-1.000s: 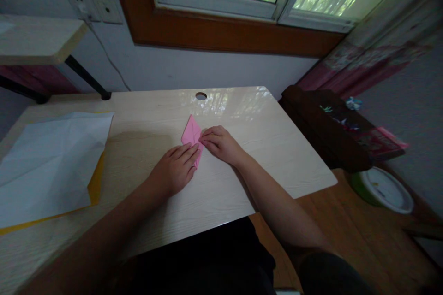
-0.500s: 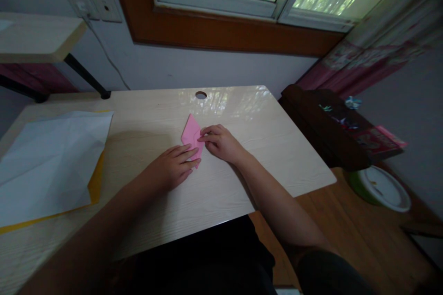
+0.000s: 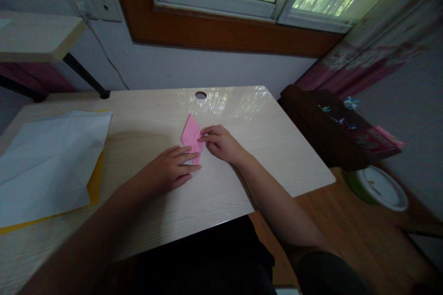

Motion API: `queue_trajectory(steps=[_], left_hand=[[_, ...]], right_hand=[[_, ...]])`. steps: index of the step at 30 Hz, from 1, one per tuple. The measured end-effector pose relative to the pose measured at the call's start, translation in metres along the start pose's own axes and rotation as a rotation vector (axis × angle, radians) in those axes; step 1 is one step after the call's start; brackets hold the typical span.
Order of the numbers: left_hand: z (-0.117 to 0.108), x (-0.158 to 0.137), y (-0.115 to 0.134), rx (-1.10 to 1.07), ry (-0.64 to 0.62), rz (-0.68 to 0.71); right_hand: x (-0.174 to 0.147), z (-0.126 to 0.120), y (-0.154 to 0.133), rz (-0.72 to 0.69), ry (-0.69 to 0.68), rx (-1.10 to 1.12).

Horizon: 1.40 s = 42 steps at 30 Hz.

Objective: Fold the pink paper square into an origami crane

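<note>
While left hand [image 3: 171,166] splays, right hand [image 3: 223,144] curled, touching pink paper [image 3: 190,134]

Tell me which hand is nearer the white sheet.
Left. The left hand is right of the white sheet, fingers on the pink paper; the right hand is farther right, at that paper's right edge.

The bench [image 3: 277,143] is offering room right of the right hand [image 3: 223,144], black shelf legs [image 3: 86,76] blocking its rear left.
</note>
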State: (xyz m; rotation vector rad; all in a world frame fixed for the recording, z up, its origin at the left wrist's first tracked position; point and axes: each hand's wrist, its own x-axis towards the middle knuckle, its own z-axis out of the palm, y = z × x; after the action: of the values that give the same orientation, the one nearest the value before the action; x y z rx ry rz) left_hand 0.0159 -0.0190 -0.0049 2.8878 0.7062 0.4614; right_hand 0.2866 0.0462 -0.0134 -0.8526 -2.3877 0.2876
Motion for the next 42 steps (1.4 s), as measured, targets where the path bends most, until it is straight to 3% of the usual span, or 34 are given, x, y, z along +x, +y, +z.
queue_trajectory(steps=[9, 19, 32, 37, 42], left_hand=[[-0.001, 0.0, 0.001, -0.038, -0.032, -0.039], [0.0, 0.001, 0.002, -0.061, -0.012, -0.06], [0.003, 0.001, 0.001, -0.056, -0.004, -0.058], [0.007, 0.003, 0.003, -0.002, 0.025, -0.114], [0.01, 0.003, 0.004, 0.008, 0.037, -0.171]], right_hand=[[0.0, -0.005, -0.003, 0.087, -0.035, -0.171], [0.002, -0.003, -0.006, 0.111, -0.077, -0.22], [0.011, 0.006, -0.008, 0.223, -0.014, -0.363], [0.008, 0.005, -0.011, 0.232, -0.013, -0.318], [0.005, 0.003, -0.013, 0.12, -0.032, -0.19]])
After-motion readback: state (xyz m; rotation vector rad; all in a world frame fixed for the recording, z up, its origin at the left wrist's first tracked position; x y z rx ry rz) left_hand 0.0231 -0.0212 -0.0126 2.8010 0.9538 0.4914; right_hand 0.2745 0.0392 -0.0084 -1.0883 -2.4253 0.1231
